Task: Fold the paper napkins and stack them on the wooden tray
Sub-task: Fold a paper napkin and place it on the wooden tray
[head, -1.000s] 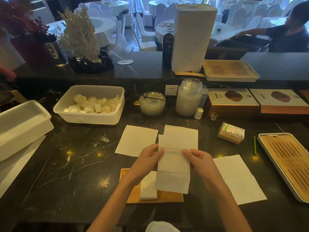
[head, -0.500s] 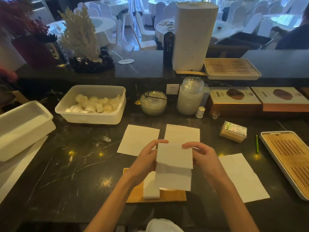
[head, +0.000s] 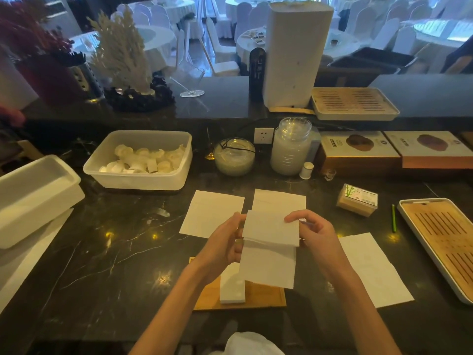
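- The left hand (head: 225, 242) and right hand (head: 317, 237) pinch a white napkin (head: 270, 248) by its side edges above the dark worktop (head: 107, 252), its upper part folded forward over the lower.
- Directly beneath the grip, a wooden tray (head: 261, 297) carries a stack of folded napkins (head: 232, 288).
- Beyond the grip, two flat napkins (head: 212, 213) lie side by side; another sheet (head: 373, 270) lies right of the right hand.
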Tool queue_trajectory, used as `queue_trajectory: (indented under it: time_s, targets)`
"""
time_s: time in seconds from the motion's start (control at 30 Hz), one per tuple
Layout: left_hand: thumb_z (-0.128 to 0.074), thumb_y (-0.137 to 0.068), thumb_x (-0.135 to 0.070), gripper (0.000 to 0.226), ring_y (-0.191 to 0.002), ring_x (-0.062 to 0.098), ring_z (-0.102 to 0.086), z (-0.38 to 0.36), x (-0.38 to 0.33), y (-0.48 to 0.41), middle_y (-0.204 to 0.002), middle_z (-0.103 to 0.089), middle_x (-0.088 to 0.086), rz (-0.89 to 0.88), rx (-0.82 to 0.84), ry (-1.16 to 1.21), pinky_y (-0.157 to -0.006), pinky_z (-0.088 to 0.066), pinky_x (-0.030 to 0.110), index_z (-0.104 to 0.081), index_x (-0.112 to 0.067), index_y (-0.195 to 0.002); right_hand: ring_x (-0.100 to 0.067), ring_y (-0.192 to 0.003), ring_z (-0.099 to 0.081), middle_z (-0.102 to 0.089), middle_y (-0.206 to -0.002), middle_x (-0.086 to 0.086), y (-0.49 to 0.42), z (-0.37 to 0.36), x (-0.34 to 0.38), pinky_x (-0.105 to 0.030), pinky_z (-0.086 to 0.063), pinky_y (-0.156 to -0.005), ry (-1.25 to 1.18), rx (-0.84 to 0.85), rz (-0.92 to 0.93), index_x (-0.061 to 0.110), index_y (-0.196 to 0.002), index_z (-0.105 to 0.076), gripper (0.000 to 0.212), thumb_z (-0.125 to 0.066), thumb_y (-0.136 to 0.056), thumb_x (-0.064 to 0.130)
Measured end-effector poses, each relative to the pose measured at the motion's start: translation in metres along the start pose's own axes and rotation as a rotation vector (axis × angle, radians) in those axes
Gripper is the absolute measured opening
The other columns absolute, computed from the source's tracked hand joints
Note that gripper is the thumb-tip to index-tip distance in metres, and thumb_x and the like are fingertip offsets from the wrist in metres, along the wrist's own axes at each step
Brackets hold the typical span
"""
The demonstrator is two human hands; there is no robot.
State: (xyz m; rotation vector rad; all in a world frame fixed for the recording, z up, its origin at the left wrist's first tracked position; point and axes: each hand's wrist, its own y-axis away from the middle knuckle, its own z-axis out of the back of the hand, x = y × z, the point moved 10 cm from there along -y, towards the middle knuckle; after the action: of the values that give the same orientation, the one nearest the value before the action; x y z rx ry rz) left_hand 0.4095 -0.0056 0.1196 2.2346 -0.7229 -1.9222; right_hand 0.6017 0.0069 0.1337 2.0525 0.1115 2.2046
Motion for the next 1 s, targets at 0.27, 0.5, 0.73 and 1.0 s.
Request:
queue_trajectory:
  time_s: [0.27, 0.5, 0.73, 1.0]
  targets:
    - [-0.064, -0.088, -0.046, 0.047, -0.11, 0.023, -0.072, 0.0, 0.003, -0.001, -0.125, -0.07, 0.0, -0.027, 0.02, -0.06, -0.09, -0.061, 0.045, -0.052, -0.03, -0.13, 0.011, -0.091, -0.063, -0.067, -0.095, 0.033, -0.001, -0.002, -0.006, -0.012, -0.056, -0.061, 0.029, 0.035, 0.022, 0.034, -0.094, -0.073, 0.027, -0.056, -0.102, 0.016]
    - [-0.065, -0.096, -0.028, 0.029, -0.102, 0.013, -0.074, 0.016, 0.005, -0.005, -0.115, -0.075, -0.01, -0.088, -0.088, -0.068, -0.076, -0.063, 0.031, -0.054, -0.038, -0.121, -0.015, -0.096, -0.074, -0.072, -0.107, 0.017, 0.006, -0.019, -0.041, -0.026, -0.063, -0.068, -0.023, 0.178, -0.283, 0.046, -0.113, -0.059, 0.044, -0.064, -0.075, 0.066]
    - [-0.072, -0.091, -0.024, 0.036, -0.103, 0.013, -0.074, 0.024, -0.002, -0.003, -0.119, -0.071, -0.006, -0.135, -0.121, -0.11, -0.074, -0.063, 0.03, -0.055, -0.043, -0.117, -0.003, -0.09, -0.074, -0.076, -0.093, 0.02, 0.007, -0.016, -0.043, -0.022, -0.061, -0.065, -0.019, 0.1, -0.222, 0.034, -0.105, -0.068, 0.018, -0.075, -0.087, 0.033]
    - [-0.073, -0.09, -0.018, 0.033, -0.106, 0.016, -0.072, 0.031, -0.006, -0.004, -0.114, -0.073, -0.012, -0.166, -0.153, -0.121, -0.076, -0.064, 0.032, -0.067, -0.045, -0.109, -0.01, -0.094, -0.075, -0.077, -0.099, 0.014, 0.003, -0.013, -0.037, -0.03, -0.064, -0.077, -0.045, 0.065, -0.192, 0.032, -0.108, -0.071, 0.021, -0.074, -0.088, 0.032]
